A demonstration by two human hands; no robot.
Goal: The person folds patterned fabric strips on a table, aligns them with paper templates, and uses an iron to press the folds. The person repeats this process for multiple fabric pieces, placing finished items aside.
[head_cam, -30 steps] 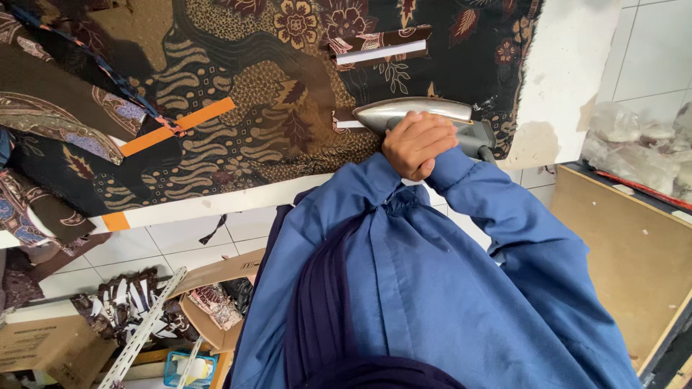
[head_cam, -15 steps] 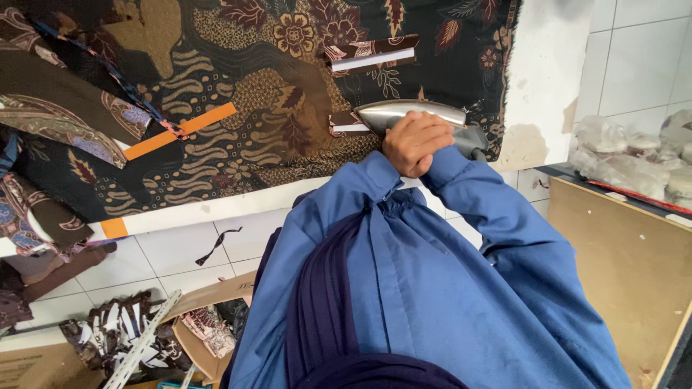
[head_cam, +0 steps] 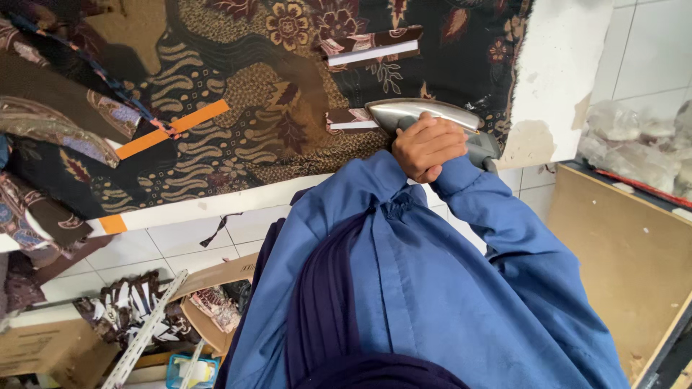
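On the patterned cloth [head_cam: 238,108], the right hand [head_cam: 425,148] grips the iron [head_cam: 425,115]; cardboard box [head_cam: 209,302] holds fabric scraps [head_cam: 216,306]

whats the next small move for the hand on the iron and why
Probably slide the silver metal iron a little further onto the small folded brown patterned fabric piece with a white strip. The right hand grips its handle, its pointed tip already meets that piece on the dark floral cloth, and most of the piece looks uncovered.

Tailoring workshop; batik cloth [head_cam: 238,108]; iron [head_cam: 425,115]
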